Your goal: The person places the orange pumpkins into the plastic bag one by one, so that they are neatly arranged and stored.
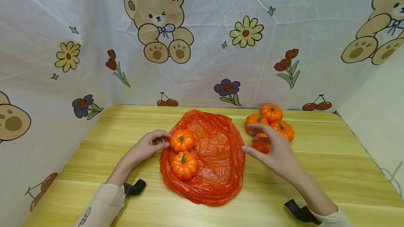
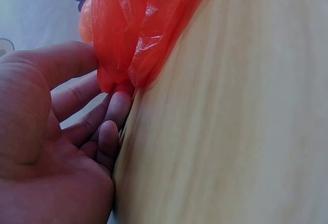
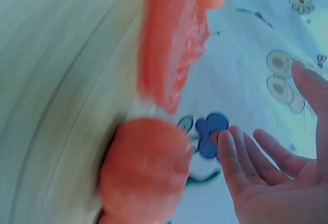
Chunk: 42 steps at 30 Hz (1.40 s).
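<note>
A red plastic bag (image 1: 217, 157) lies spread with its mouth open upward on the table. Inside its left part sit two small orange pumpkins, one farther back (image 1: 182, 140) and one nearer (image 1: 184, 165), both with green stems. My left hand (image 1: 154, 144) holds the bag's left rim, thumb and fingers around the gathered plastic (image 2: 138, 34). To the right of the bag, my right hand (image 1: 274, 150) hovers with fingers spread and nothing in its grasp. Behind it stands a cluster of several pumpkins (image 1: 270, 112); the nearest pumpkin (image 1: 261, 143) is partly covered by the hand. In the right wrist view a pumpkin (image 3: 146, 170) appears beside the open palm.
The wooden table (image 1: 318, 171) reaches back to a white cloth (image 1: 208, 6) printed with bears and flowers. Black wrist mounts sit below the left hand (image 1: 135, 187) and the right hand (image 1: 300, 213).
</note>
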Each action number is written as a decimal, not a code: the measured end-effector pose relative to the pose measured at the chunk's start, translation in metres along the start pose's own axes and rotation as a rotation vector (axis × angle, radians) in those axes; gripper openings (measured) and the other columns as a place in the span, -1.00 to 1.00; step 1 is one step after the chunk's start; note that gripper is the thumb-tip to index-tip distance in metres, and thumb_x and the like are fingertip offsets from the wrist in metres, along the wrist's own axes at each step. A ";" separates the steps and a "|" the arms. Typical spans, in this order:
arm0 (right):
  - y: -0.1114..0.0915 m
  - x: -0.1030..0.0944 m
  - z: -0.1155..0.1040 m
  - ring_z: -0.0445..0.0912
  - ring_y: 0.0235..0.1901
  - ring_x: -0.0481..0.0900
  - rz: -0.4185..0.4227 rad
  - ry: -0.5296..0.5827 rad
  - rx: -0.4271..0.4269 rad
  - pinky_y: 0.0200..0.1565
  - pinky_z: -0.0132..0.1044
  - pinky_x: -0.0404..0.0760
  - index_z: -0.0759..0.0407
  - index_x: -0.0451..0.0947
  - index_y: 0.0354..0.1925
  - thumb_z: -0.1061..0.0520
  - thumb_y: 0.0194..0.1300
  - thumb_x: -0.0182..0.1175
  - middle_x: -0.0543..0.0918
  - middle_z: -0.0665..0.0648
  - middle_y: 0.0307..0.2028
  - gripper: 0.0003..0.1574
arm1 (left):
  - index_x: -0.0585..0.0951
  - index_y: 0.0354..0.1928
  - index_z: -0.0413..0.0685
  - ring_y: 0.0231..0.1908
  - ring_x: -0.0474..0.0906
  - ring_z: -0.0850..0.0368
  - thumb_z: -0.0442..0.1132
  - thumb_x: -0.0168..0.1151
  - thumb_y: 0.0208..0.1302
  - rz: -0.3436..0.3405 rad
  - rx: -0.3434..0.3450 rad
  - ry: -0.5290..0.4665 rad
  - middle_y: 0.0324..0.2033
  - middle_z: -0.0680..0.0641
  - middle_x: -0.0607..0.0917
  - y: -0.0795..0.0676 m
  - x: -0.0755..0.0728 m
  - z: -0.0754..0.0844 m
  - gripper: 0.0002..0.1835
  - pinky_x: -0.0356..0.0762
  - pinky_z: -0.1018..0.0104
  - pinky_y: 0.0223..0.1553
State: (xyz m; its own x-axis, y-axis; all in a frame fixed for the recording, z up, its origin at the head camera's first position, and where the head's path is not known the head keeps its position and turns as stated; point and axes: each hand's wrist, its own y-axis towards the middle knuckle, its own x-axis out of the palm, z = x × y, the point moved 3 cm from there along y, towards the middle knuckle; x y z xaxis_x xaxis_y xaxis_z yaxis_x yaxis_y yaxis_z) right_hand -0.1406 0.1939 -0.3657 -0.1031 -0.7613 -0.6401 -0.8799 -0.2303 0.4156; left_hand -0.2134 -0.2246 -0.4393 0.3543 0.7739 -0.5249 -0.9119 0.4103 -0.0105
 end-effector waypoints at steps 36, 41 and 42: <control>-0.034 -0.055 0.054 -0.31 0.09 0.59 0.054 -0.061 0.134 0.08 -0.72 0.48 0.14 0.54 0.31 0.11 0.14 0.63 0.65 0.15 0.21 -0.19 | 0.72 0.12 -0.04 -0.16 0.46 -0.02 -0.18 0.36 0.46 0.004 0.008 0.005 -0.06 -0.11 0.65 0.000 0.000 0.000 -0.74 0.47 0.32 -0.16; -0.035 -0.048 0.056 -0.19 0.02 0.65 0.008 -0.094 0.100 0.07 -0.73 0.45 0.12 0.56 0.30 0.08 0.10 0.66 0.70 0.15 0.15 -0.17 | 0.72 0.12 -0.03 -0.16 0.47 -0.03 -0.17 0.36 0.46 0.005 0.007 0.007 -0.06 -0.11 0.65 -0.001 0.000 -0.001 -0.74 0.47 0.32 -0.16; -0.035 -0.046 0.057 -0.20 0.01 0.65 -0.002 -0.101 0.088 0.06 -0.73 0.45 0.12 0.56 0.30 0.08 0.09 0.66 0.71 0.15 0.14 -0.16 | 0.72 0.12 -0.03 -0.16 0.47 -0.03 -0.17 0.36 0.46 0.005 0.006 0.009 -0.06 -0.11 0.65 0.000 0.000 -0.001 -0.74 0.47 0.32 -0.15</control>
State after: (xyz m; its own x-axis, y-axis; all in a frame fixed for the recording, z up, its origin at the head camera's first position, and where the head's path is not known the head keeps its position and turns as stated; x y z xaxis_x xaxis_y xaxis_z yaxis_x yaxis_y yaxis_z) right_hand -0.1313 0.2714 -0.3873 -0.1435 -0.6951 -0.7044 -0.9168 -0.1746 0.3590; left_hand -0.2131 -0.2250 -0.4403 0.3481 0.7714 -0.5327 -0.9122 0.4098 -0.0026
